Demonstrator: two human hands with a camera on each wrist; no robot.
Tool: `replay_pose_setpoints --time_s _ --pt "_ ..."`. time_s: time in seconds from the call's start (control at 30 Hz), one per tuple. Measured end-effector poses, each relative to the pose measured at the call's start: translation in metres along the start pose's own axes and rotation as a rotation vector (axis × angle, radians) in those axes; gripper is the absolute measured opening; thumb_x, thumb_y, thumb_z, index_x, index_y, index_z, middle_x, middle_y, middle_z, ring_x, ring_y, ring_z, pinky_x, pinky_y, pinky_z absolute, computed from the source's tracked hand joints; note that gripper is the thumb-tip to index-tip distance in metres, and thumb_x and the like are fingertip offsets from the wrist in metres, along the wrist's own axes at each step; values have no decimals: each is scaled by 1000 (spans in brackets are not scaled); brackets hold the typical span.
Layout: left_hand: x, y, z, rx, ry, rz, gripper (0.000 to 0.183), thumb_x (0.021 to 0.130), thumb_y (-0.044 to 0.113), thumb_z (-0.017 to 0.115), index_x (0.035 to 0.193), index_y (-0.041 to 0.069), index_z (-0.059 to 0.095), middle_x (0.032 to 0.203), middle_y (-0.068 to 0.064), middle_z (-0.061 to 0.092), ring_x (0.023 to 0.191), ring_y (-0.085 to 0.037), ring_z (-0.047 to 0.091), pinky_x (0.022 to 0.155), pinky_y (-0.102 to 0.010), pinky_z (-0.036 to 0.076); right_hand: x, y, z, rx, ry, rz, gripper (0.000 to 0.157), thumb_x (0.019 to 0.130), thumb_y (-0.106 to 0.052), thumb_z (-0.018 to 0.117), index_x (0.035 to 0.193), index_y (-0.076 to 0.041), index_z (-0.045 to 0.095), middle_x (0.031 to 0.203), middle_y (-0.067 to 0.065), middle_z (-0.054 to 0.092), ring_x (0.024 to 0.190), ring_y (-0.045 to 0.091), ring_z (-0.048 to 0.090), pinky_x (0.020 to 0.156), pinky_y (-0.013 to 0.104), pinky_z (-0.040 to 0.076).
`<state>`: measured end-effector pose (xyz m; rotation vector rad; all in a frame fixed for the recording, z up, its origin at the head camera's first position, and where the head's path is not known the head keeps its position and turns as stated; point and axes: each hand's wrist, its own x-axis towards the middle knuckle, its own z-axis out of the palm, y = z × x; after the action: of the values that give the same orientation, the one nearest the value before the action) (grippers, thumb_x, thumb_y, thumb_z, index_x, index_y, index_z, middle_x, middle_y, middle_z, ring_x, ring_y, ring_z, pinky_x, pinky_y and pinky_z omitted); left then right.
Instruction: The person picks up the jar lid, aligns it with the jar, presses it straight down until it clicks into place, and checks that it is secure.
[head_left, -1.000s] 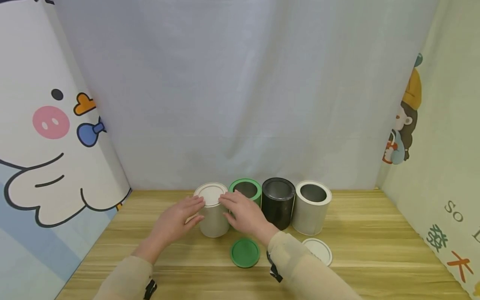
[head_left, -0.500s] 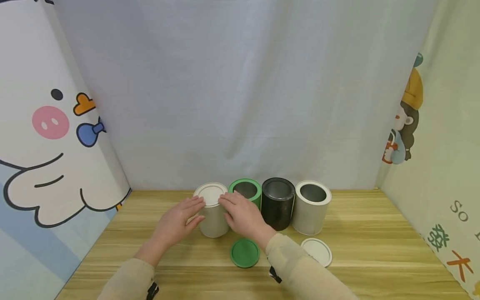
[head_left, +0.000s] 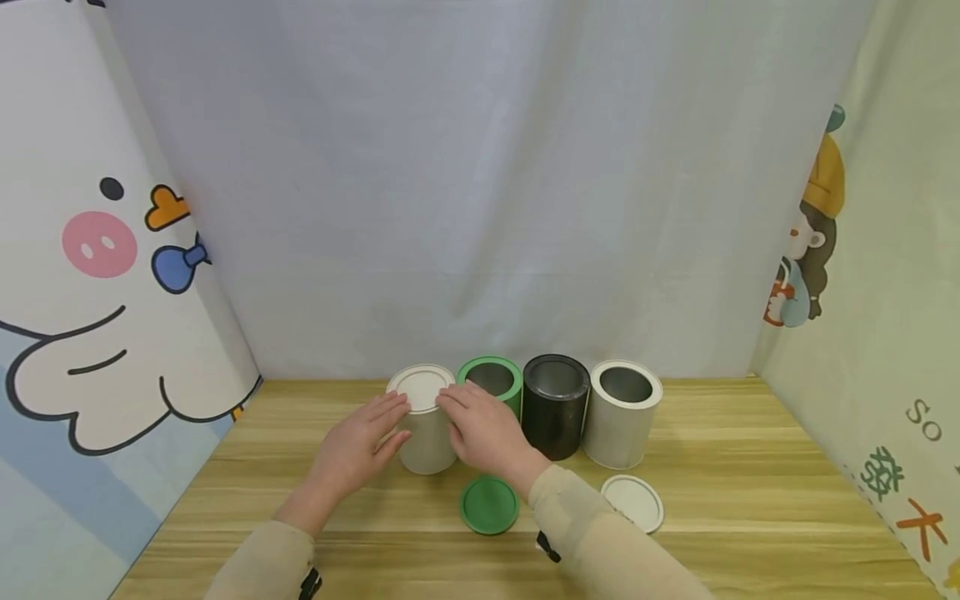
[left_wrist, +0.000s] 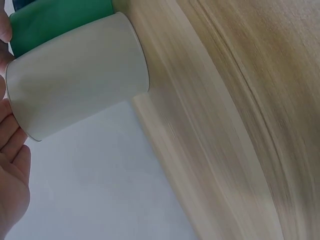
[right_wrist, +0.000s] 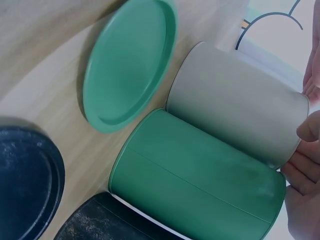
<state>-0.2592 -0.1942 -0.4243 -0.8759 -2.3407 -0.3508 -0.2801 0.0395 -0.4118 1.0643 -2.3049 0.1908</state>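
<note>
A white can (head_left: 426,446) stands upright at the left end of a row, its white lid (head_left: 420,383) seated on top. The fingertips of my left hand (head_left: 356,450) lie on the lid's near left edge, fingers extended. Opposite, my right hand (head_left: 487,429) touches the near right edge, its fingers also fairly straight. Both thumbs hang lower, beside the can's wall. Close against it on the right is a green can (right_wrist: 195,175) without a lid, partly hidden behind my right hand in the head view.
A black can (head_left: 555,421) and a second, open white can (head_left: 621,433) continue the row. On the wooden table in front lie a green lid (head_left: 489,505), a white lid (head_left: 633,502) partly under the right sleeve, and a black lid (right_wrist: 25,185). A pale curtain (head_left: 487,208) hangs behind.
</note>
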Motion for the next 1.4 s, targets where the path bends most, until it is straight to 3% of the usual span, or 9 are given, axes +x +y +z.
replay_pose_setpoints --time_s 0.73,1.0,1.17,1.4 --pt "-3 2 2 -71 32 -57 42 86 16 78 124 0 67 128 -17 63 122 -37 57 101 -53 46 -9 -2 -5 84 -83 32 45 93 -16 69 135 -4 59 140 11 56 133 23 49 117 38 28" --pt "3 4 6 -116 134 -63 44 83 8 79 123 -4 65 115 -20 69 114 -40 60 100 -56 46 -21 -1 -12 174 -8 18 47 90 -16 73 134 -3 60 138 12 58 132 25 50 115 44 32" --pt "7 10 7 -158 188 -51 47 80 11 82 122 -3 64 111 -16 69 106 -35 63 94 -52 50 -31 2 -17 224 29 25 48 89 -14 74 134 -4 60 138 11 58 131 26 51 114 43 33" --pt "16 29 1 -234 182 -57 53 78 18 83 122 -2 63 115 -14 68 107 -32 62 94 -48 50 -46 6 -25 285 107 11 46 86 -9 76 129 -1 64 133 12 61 126 30 54 111 46 38"
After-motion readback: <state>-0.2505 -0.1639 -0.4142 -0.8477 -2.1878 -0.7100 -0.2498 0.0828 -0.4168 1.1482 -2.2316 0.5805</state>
